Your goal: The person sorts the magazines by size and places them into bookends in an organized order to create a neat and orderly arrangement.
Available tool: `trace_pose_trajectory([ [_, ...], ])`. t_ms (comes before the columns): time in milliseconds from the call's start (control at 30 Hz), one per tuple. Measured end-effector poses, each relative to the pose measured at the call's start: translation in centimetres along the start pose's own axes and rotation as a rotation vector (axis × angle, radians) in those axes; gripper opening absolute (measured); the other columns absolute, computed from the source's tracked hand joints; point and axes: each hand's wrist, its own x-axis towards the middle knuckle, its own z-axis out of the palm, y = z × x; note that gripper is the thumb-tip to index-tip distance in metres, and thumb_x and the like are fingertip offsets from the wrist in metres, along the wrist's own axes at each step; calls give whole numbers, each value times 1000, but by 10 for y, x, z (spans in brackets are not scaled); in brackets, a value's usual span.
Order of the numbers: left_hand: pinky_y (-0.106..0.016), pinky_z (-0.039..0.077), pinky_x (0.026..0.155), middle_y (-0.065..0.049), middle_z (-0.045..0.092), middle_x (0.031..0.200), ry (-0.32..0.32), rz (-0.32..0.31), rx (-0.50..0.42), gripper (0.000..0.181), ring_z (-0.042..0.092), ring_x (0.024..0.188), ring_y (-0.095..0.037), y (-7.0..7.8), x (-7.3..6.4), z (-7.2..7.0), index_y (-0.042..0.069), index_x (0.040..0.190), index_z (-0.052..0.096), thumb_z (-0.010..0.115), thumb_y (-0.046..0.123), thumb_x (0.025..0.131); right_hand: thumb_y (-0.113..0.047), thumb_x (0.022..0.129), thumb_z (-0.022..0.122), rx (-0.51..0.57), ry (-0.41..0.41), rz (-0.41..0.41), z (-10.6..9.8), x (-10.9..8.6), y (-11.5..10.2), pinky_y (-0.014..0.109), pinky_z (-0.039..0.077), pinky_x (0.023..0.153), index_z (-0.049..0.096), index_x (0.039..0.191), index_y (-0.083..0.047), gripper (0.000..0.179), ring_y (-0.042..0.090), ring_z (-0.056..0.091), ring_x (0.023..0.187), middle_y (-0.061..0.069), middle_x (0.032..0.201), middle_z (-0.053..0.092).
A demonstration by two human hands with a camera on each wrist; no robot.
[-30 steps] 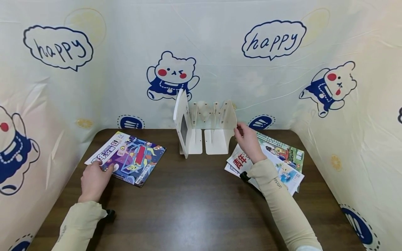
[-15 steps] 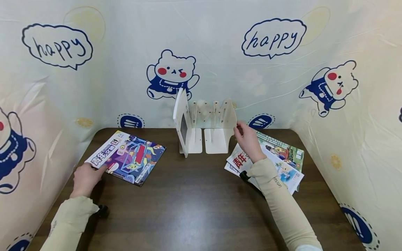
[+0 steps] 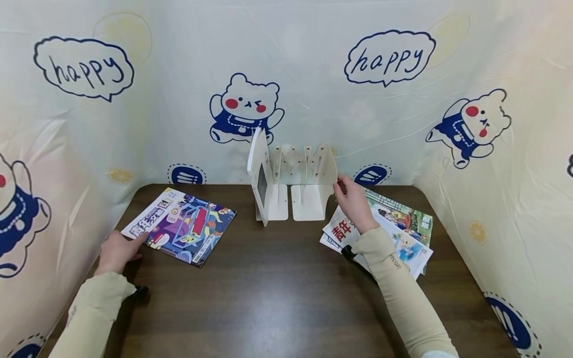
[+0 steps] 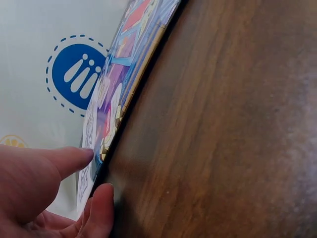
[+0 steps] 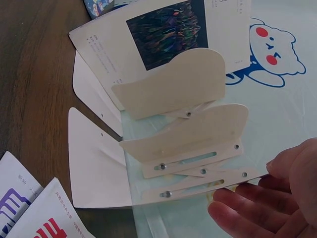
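Observation:
A colourful magazine point(image 3: 190, 223) lies flat on the left side of the table. At its near-left corner, my left hand point(image 3: 116, 252) pinches the edge, thumb point(image 4: 74, 159) on the cover and fingertips below. A white metal expanding book rack point(image 3: 309, 205) stands at the back centre, its upright panels point(image 5: 193, 131) joined by slotted bars. My right hand point(image 3: 355, 205) pinches the outer edge of its right end panel between thumb and fingers. Upright at the rack's left end is a white book point(image 5: 106, 42) with a dark picture on its cover.
Several overlapping magazines point(image 3: 409, 243) lie on the right, partly under my right forearm. The brown wooden table point(image 3: 268, 293) backs onto a pale printed cloth point(image 3: 313, 54), which also lines both sides.
My left hand has slid left and back from the front edge of the magazine to its near-left corner. The right hand keeps its hold on the rack, which stays in place.

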Motion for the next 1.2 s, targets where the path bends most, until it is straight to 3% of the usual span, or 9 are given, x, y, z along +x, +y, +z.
trace_pose_trajectory([
  [200,-65,46,101,-50,46,122,-27,1,18,90,70,63,-26,-1,1,-3,-27,135,28,62,49,100,-22,111,52,2,6,-1,1,-1,1,43,65,82,56,141,-3,36,32,71,105,20,127,68],
  [300,-65,46,101,-50,44,122,-27,-1,16,92,70,79,-39,-1,2,-3,-27,137,25,63,48,100,-22,111,52,5,6,-1,1,-1,1,43,65,82,56,142,-3,37,32,71,104,19,127,68],
  [400,-62,50,96,-51,43,121,-30,1,2,95,70,83,-43,-2,3,-1,-27,139,18,64,46,100,-20,110,52,10,7,2,1,-1,2,43,65,82,56,142,-3,36,33,71,104,20,127,68],
  [567,-50,56,78,-47,46,113,-29,6,-24,96,69,57,-24,-4,3,0,-25,139,11,65,43,99,-19,110,53,12,9,-2,2,-1,2,44,65,82,56,141,-3,35,33,71,106,20,128,68],
  [733,-49,54,79,-42,49,109,-18,-6,-40,95,67,59,-22,-6,5,0,-20,139,12,67,46,98,-20,110,53,12,11,-14,1,0,2,43,65,81,57,140,-2,35,33,71,105,20,127,68],
  [833,-37,54,68,-40,50,110,-8,-19,-70,96,67,59,-20,-8,7,0,-18,140,12,69,46,97,-21,110,52,12,12,-21,1,0,2,44,65,80,57,141,-2,36,33,71,104,22,126,68],
  [967,-24,53,54,-38,48,112,6,-56,-161,92,65,58,-14,-10,10,2,-15,143,13,71,40,97,-19,110,53,13,16,-20,1,0,3,44,65,80,57,140,-2,35,33,71,103,22,126,68],
  [1200,-25,61,58,-28,46,117,-8,-105,-460,84,65,56,-7,-13,11,3,-8,150,9,70,17,97,-17,109,54,6,22,-17,2,0,2,45,65,81,57,140,-2,34,33,71,103,20,124,69],
])
